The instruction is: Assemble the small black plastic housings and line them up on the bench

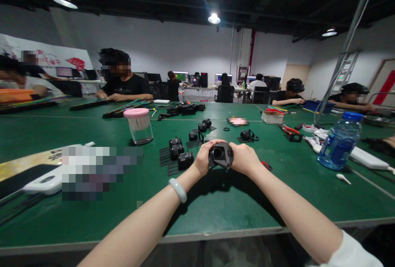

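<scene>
Between my two hands, a little above the green table (197, 209), is a black plastic part (219, 155) with a round opening facing me. My left hand (203, 158) grips its left side, and a pale bangle sits on that wrist. The right side is gripped by my right hand (245, 158). Just left of my hands stand several black assemblies (185, 161) with round bodies on slatted bases. Farther back are similar pieces (202, 127), and another (246, 135) lies beyond my right hand. A red-handled item (266, 166) is partly hidden behind my right forearm.
A pink-lidded jar (138, 129) stands at left, near a white device (46, 182). At right are a blue-capped bottle (339, 143), an earbud (343, 179), pliers (290, 129) and a small box (272, 117). A metal pole (336, 69) rises there. Several people sit around the table.
</scene>
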Demonstrator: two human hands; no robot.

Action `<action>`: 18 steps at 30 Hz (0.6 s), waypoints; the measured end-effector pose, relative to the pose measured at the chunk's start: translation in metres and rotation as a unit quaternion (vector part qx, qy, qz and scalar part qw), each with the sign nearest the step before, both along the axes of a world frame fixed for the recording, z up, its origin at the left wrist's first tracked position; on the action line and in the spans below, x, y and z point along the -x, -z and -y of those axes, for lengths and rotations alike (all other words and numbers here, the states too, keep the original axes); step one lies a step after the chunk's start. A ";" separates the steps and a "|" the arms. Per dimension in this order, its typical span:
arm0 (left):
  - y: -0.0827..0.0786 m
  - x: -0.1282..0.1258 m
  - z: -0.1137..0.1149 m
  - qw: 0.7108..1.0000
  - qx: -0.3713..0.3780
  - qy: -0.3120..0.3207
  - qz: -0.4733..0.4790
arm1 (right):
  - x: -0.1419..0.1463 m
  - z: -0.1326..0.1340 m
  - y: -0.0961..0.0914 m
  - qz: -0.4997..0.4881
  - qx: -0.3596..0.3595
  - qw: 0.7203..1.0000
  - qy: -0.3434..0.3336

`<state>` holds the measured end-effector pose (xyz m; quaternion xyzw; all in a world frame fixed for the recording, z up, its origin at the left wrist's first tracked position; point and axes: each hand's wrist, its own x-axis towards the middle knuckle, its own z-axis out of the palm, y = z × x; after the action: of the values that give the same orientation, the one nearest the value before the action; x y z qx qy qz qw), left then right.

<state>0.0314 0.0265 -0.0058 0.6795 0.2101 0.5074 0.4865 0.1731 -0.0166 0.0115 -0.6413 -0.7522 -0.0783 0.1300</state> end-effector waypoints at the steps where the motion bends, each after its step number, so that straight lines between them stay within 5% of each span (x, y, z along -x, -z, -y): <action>1: 0.000 0.000 -0.001 1.000 0.008 0.005 0.001 | -0.001 0.000 0.000 0.001 -0.003 1.000 -0.003; 11: -0.003 0.004 -0.001 0.998 0.011 -0.016 0.052 | -0.005 -0.006 0.008 -0.007 -0.049 0.999 0.006; 18: -0.011 0.002 0.004 0.984 0.139 0.107 0.040 | -0.016 -0.009 0.003 0.041 -0.051 0.996 -0.061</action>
<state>0.0290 0.0222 0.0047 0.6028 0.1851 0.4450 0.6359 0.1887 -0.0077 0.0081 -0.5828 -0.7897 -0.1348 0.1360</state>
